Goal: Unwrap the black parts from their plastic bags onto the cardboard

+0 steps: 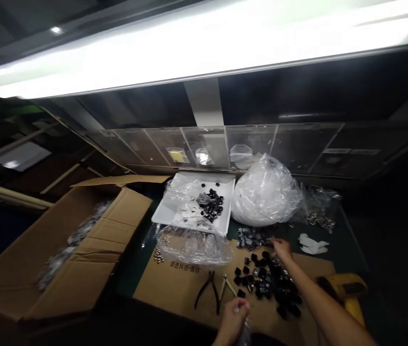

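Observation:
My left hand (232, 318) is at the bottom, its fingers pinched on a clear plastic bag (244, 334) that hangs below them. A small black cube-like piece lies just beyond those fingertips. My right hand (282, 250) reaches to the edge of a heap of small shiny parts (250, 238), fingers closed together; what they pinch is too small to make out. Below its wrist spreads a pile of black cube-like pieces (269, 278) on a flat cardboard sheet (168, 283). Black-handled pliers (209, 290) and light-handled pliers (225, 286) lie left of the pile.
A white tray (159, 211) holds black and white pieces. Beside it sit a large stuffed plastic bag (265, 192), metal parts (321, 218) and white pieces (312, 244). An open carton (106, 235) stands left, a yellow power tool (346, 288) right. A lamp (204, 43) hangs above.

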The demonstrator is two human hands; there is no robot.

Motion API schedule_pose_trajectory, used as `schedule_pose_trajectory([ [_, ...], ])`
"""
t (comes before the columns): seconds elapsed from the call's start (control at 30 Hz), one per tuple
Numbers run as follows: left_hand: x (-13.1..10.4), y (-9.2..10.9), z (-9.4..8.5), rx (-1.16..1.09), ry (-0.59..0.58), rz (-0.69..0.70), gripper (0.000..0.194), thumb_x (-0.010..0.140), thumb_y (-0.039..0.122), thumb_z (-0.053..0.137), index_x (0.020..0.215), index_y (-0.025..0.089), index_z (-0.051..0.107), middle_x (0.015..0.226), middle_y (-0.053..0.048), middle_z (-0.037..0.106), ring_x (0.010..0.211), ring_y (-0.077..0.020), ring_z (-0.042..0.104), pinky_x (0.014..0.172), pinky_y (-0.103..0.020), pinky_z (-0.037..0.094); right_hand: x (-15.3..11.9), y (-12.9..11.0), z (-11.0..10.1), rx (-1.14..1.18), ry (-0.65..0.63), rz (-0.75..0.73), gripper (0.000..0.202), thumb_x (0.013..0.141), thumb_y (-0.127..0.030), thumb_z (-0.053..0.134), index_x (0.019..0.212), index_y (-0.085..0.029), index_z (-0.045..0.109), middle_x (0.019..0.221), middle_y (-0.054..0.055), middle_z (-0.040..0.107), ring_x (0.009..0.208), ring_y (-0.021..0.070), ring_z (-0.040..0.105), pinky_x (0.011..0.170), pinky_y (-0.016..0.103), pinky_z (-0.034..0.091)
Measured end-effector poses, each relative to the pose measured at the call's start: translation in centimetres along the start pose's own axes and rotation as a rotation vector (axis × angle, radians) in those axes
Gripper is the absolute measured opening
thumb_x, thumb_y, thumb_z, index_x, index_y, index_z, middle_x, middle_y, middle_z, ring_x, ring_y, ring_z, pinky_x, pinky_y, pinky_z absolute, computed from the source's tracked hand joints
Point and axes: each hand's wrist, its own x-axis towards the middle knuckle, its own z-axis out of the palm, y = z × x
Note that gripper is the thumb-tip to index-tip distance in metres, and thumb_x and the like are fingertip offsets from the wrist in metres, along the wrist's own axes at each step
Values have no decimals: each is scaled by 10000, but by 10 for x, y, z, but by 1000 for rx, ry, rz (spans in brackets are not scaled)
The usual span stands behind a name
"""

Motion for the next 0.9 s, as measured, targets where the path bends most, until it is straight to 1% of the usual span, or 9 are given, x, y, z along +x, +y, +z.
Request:
schedule_pose_trajectory([
  [0.07,10,18,0,-10,-23,35,410,697,521,669,879,162,743,817,-58,701,815,-224,601,777,-312,442,-29,12,-7,82,-39,29,303,652,-481,659,640,-178,670,634,61,676,596,199,622,569,275,453],
  [0.13,17,36,5,-8,-64,74,395,724,476,658,947,160,741,891,-74,725,866,-239,618,814,-319,452,-61,21,-15,276,-142,83,339,645,-511,679,667,-174,663,609,22,641,540,153,559,538,250,413],
  [0.2,21,50,12,-31,-98,100,401,742,462,657,992,158,732,948,-88,733,908,-248,629,838,-325,460,-93,27,-22,401,-233,103,367,648,-530,703,702,-170,658,589,-7,604,507,125,495,516,241,373],
  [0.3,22,60,24,-62,-116,132,465,713,472,708,1040,142,714,1032,-116,725,961,-262,632,863,-330,465,-135,29,-30,381,-288,46,388,668,-549,717,723,-169,658,597,-13,599,526,127,478,536,245,370],
  [0.4,21,60,30,-71,-111,143,526,671,491,752,1047,126,709,1020,-123,724,956,-266,635,858,-328,467,-163,27,-30,306,-290,-70,377,695,-541,712,710,-167,665,665,17,642,626,162,533,629,267,416],
  [0.47,19,56,28,-107,-120,131,514,653,495,767,1005,124,717,975,-115,729,923,-256,640,834,-317,469,-175,27,-28,265,-262,-106,353,707,-515,712,705,-165,665,684,27,647,658,173,536,651,275,415],
  [0.6,13,46,20,-219,-142,30,469,609,470,803,916,125,721,829,-77,721,758,-202,628,716,-285,458,-187,26,-27,267,-235,-70,317,679,-463,747,696,-162,650,663,15,622,645,162,513,626,267,391],
  [0.73,6,38,15,-327,-169,-70,442,592,468,826,830,114,711,706,-42,683,617,-144,567,621,-257,410,-193,22,-30,333,-310,-12,294,656,-419,783,703,-165,641,658,-11,598,613,129,481,586,243,363],
  [0.9,4,35,15,-518,-215,-164,474,536,441,878,810,107,681,699,-49,682,584,-130,566,603,-253,415,-194,14,-38,484,-395,138,324,605,-390,832,739,-164,643,603,-44,555,509,78,393,496,219,279],
])
